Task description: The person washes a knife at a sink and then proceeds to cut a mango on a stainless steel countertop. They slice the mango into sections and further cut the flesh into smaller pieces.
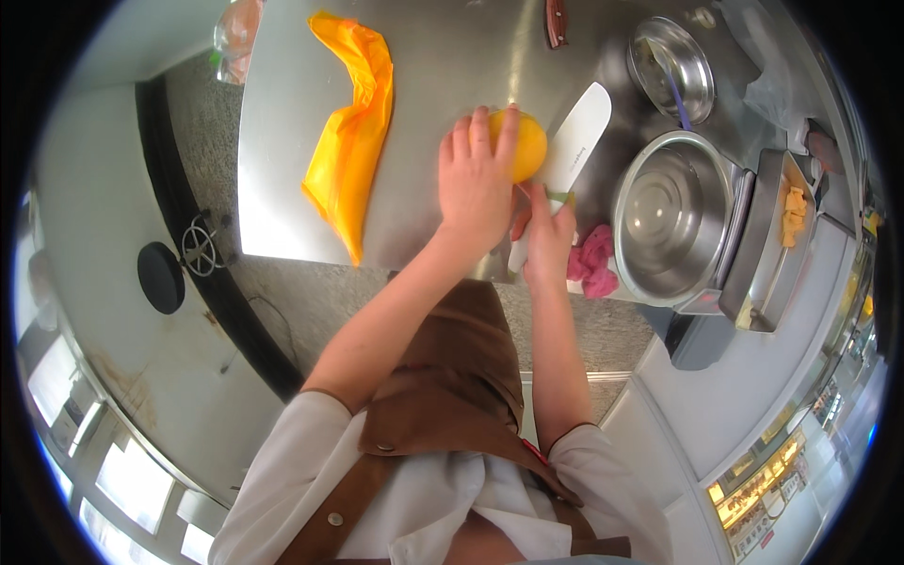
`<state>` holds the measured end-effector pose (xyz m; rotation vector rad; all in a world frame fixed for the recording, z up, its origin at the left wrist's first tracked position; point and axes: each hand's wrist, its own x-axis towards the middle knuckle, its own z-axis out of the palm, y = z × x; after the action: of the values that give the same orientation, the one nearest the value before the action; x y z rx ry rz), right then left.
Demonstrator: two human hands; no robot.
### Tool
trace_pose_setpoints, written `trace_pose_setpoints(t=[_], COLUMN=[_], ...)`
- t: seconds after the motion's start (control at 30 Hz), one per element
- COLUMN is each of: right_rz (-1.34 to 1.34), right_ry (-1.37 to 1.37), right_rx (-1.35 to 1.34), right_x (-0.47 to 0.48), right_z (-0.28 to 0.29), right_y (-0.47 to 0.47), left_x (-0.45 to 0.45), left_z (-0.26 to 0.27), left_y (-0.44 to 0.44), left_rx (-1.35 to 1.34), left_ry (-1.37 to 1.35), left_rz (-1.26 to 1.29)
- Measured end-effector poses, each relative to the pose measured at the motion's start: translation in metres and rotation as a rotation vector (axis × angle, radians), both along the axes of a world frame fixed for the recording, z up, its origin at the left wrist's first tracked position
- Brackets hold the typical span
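My left hand [477, 176] rests spread over a round yellow fruit [530, 146], its fingers curled on the fruit's left side and top. In my right hand [549, 236] is the handle of a knife with a broad white blade [579, 138], which points up and to the right beside the fruit. The blade bears writing. Under and between my hands lie small reddish and white things, mostly hidden. A crumpled pink cloth [595, 263] lies just right of my right hand, by the front edge of the steel table [424, 49].
A yellow-orange plastic bag [357, 120] lies at the left. On the right stand a large steel bowl [671, 219], a smaller one [646, 67] holding a purple-handled utensil, and a metal tray [766, 282] with yellow pieces. A brown-handled tool [556, 25] lies at the back.
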<state>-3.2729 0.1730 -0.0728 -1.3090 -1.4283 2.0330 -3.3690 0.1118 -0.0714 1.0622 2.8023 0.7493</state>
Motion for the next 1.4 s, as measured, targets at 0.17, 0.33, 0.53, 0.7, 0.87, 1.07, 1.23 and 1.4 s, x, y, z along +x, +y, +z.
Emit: trace_pose_setpoints(t=[0.17, 0.33, 0.53, 0.7, 0.87, 1.07, 1.23, 1.4], right_rz=[0.037, 0.066, 0.089, 0.113, 0.143, 0.170, 0.157, 0.154], right_ry=[-0.014, -0.070, 0.028, 0.153, 0.187, 0.201, 0.197, 0.172], right_rx=[-0.005, 0.049, -0.308, -0.611, -0.680, -0.696, -0.702, -0.690], right_x=[-0.001, 0.016, 0.071, 0.103, 0.113, 0.116, 0.117, 0.119], right_z=[-0.004, -0.004, -0.013, -0.023, -0.028, -0.032, -0.031, -0.029], right_y=[0.008, 0.010, 0.017, 0.005, -0.007, -0.004, -0.003, -0.004], left_x=[-0.003, -0.009, -0.034, -0.045, -0.026, -0.014, -0.020, -0.025], left_z=[-0.003, -0.009, -0.002, 0.008, 0.003, -0.025, -0.031, -0.034], left_y=[0.022, 0.015, -0.015, -0.031, -0.035, -0.041, -0.039, -0.039], left_rx=[-0.159, -0.092, 0.062, -0.102, -0.079, 0.067, 0.130, 0.151], left_ry=[0.079, 0.031, -0.090, -0.119, -0.112, -0.098, -0.057, -0.057], left_rz=[-0.053, -0.105, -0.464, -0.636, -0.502, -0.402, -0.474, -0.517])
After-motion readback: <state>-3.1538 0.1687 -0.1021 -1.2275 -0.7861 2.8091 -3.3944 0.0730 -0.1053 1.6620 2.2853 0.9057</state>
